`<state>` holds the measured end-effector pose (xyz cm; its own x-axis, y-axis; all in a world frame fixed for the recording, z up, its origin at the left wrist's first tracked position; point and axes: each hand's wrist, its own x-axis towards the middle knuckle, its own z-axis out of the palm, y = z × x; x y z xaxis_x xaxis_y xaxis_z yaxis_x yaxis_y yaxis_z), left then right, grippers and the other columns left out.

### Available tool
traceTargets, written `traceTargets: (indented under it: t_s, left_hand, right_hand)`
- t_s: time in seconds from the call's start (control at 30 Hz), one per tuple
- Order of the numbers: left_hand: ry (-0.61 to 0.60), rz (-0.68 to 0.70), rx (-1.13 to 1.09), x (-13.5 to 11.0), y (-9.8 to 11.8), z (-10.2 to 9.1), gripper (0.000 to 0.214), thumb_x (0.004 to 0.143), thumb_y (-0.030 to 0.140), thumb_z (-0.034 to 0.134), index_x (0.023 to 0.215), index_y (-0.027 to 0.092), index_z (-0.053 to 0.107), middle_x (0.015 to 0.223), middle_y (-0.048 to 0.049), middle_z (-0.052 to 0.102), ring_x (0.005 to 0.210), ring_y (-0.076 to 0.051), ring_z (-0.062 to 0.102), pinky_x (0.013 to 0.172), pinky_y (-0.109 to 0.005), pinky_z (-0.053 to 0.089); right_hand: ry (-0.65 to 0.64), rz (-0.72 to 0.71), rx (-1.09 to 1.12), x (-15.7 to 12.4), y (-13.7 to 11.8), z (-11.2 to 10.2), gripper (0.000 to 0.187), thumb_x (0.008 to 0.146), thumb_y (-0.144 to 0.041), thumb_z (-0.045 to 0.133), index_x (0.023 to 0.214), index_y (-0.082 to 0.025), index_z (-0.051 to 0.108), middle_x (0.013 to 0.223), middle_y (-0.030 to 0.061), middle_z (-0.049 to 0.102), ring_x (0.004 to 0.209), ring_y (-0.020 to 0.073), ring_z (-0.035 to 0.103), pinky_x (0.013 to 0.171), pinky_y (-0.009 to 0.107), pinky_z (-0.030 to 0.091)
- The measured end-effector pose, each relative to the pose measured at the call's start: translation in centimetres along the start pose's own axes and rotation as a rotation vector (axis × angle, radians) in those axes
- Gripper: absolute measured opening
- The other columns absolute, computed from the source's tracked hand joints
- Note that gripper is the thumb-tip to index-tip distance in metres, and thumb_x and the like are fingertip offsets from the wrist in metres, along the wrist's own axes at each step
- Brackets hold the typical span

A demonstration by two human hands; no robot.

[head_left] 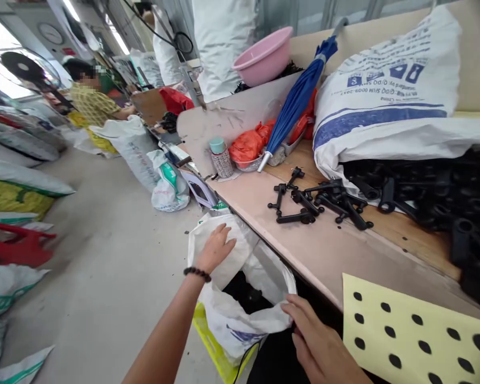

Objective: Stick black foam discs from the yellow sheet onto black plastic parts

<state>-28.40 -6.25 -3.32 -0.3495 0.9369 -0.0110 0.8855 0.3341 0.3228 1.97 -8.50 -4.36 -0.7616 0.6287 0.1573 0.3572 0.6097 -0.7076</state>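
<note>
A white woven sack [240, 277] stands open beside the table, with dark pieces inside it. My left hand [215, 248], a bead bracelet on its wrist, lies flat on the sack's far rim with fingers stretched out. My right hand [318, 341] rests at the sack's near rim, fingers together and extended against the cloth. The sack sits in a yellow crate [212, 341].
Black plastic parts [324, 202] lie on the wooden table [316, 250], spilling from a large white sack [392, 101]. A yellow sheet with black dots [416, 330] lies near me. A blue umbrella [300, 101], pink basin [264, 56], orange bag and small jar [221, 157] stand behind. Another person [92, 98] sits far left among sacks.
</note>
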Motion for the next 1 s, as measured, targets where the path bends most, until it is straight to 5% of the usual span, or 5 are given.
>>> traceTargets:
  t_s: [0.23, 0.43, 0.63, 0.87, 1.0]
  left_hand:
    - [0.012, -0.116, 0.228, 6.5, -1.8, 3.3, 0.034, 0.085, 0.034, 0.057, 0.112, 0.013, 0.056, 0.122, -0.0113, 0.054, 0.112, -0.026, 0.05, 0.093, -0.047, 0.04]
    - [0.023, -0.056, 0.317, -1.2, -4.5, -0.6, 0.029, 0.084, 0.031, 0.044, 0.066, 0.016, 0.062, 0.077, -0.0115, 0.067, 0.093, -0.027, 0.058, 0.086, -0.04, 0.039]
    - [0.279, -0.122, 0.129, -10.3, -7.2, -4.2, 0.029, 0.074, 0.04, 0.05, 0.054, 0.02, 0.055, 0.067, -0.007, 0.065, 0.092, -0.027, 0.057, 0.09, -0.041, 0.034]
    - [0.524, -0.43, -0.465, -8.6, -5.3, -0.8, 0.044, 0.073, 0.044, 0.055, 0.043, 0.02, 0.033, 0.04, 0.0052, 0.032, 0.042, -0.01, 0.036, 0.044, -0.023, 0.031]
    - [0.651, -0.485, -0.6, -7.8, -4.3, -2.9, 0.038, 0.07, 0.043, 0.056, 0.046, 0.019, 0.039, 0.04, 0.0071, 0.029, 0.038, -0.008, 0.031, 0.037, -0.021, 0.027]
  right_hand:
    - [-0.212, 0.079, 0.031, 1.0, 0.0, 0.8, 0.028, 0.088, -0.017, 0.037, 0.111, -0.024, 0.053, 0.105, 0.0072, 0.064, 0.091, 0.0176, 0.067, 0.076, 0.027, 0.055]
    - [0.032, 0.29, -0.065, 0.3, 1.0, 1.9, 0.051, 0.091, -0.028, 0.035, 0.14, -0.018, 0.024, 0.144, 0.019, 0.036, 0.117, 0.0251, 0.055, 0.082, 0.035, 0.055]
    - [-0.276, 0.378, -0.127, 3.2, 0.1, 2.2, 0.031, 0.083, -0.028, 0.045, 0.106, -0.012, 0.057, 0.108, 0.0196, 0.063, 0.09, 0.0319, 0.065, 0.073, 0.042, 0.05]
    - [-0.382, 0.33, 0.161, 3.9, -1.1, 2.6, 0.035, 0.084, -0.03, 0.043, 0.051, -0.02, 0.037, 0.049, -0.0038, 0.039, 0.049, 0.0115, 0.043, 0.046, 0.022, 0.032]
    - [-0.395, 0.365, 0.462, 3.3, -3.7, 1.5, 0.037, 0.08, -0.024, 0.045, 0.05, -0.02, 0.024, 0.05, -0.0057, 0.024, 0.047, 0.0076, 0.028, 0.043, 0.022, 0.02]
